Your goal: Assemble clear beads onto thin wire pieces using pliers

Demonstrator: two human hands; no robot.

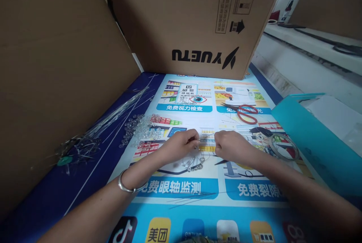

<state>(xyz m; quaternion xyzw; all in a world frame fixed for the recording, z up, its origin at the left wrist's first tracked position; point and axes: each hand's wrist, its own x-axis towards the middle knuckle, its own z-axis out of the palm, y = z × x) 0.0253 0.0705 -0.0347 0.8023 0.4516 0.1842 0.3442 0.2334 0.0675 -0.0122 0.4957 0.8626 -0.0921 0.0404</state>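
Note:
My left hand (185,143) is closed in a pinch on thin wire. Clear beads (198,163) hang in a small cluster just below its fingers. To its right, my right hand (229,145) is closed in a fist, knuckles toward the left hand. A faint strand of wire (207,136) seems to run across the gap between the two; the fingertips of the right hand are hidden. Left of my left hand lies a pile of loose clear beads (144,128). Dark pointed tips (221,161) of a tool show beneath my right forearm, which covers the rest.
Red-handled scissors (244,113) lie beyond my right hand. A wire bundle (121,113) and a dark tangle (80,150) are at left. A roll (284,146) and blue box (311,133) sit at right. Cardboard (192,20) walls the back and left. Thin wires (189,197) lie in front.

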